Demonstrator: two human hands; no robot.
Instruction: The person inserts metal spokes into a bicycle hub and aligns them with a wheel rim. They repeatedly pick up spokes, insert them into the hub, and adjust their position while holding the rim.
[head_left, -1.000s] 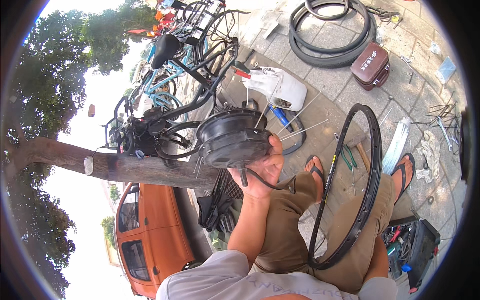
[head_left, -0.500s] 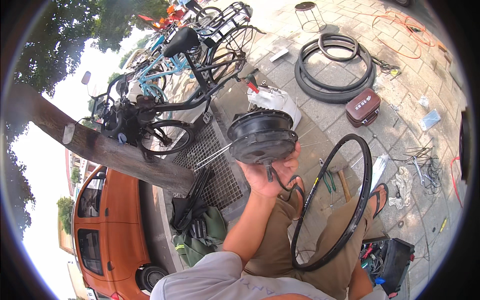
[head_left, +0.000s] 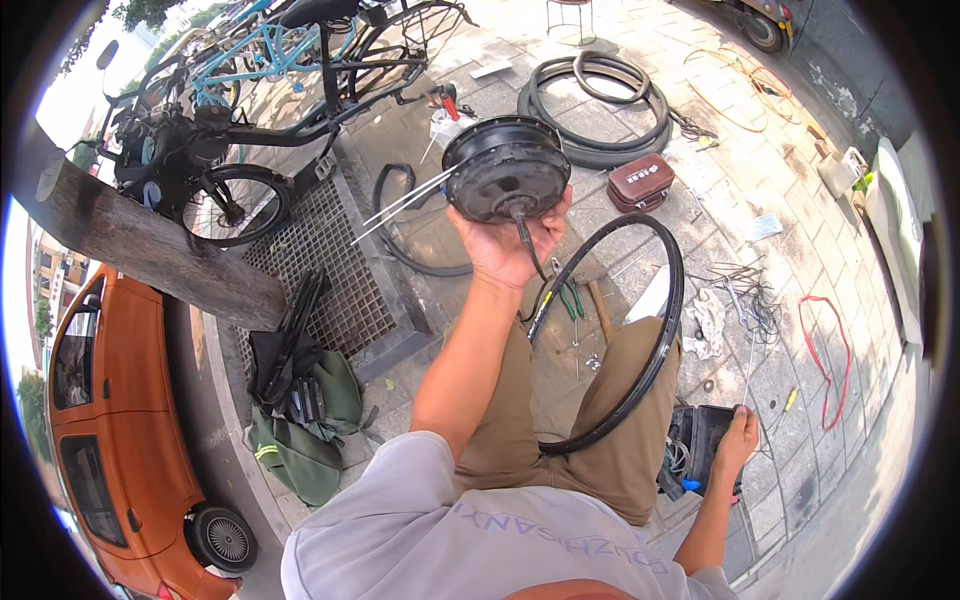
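Note:
My left hand [head_left: 508, 245] is wrapped around the underside of a black wheel hub motor [head_left: 508, 168], raised in front of me. Its axle and cable point down past my palm, and a few silver spokes [head_left: 405, 203] stick out to its left. Low on the right, my right hand [head_left: 738, 440] pinches a thin metal spoke [head_left: 749, 375] that points up and away. An open black toolbox [head_left: 705, 437] is beside that hand. The bare black wheel rim [head_left: 668, 345] leans upright between my legs, its far edge just beyond my knees.
Tyres [head_left: 660, 120] lie on the paving ahead, near a brown case [head_left: 641, 184]. Pliers [head_left: 572, 300] and a hammer [head_left: 601, 308] are beyond the rim. Loose wires [head_left: 750, 300] spread to the right. A metal grate [head_left: 330, 260], green bag [head_left: 305, 440] and parked bicycle [head_left: 270, 130] are on the left.
My right hand, hidden before, has come into view at the right with a spoke. The view has shifted, and an inner tube behind the hub now shows. My left hand still holds the hub motor.

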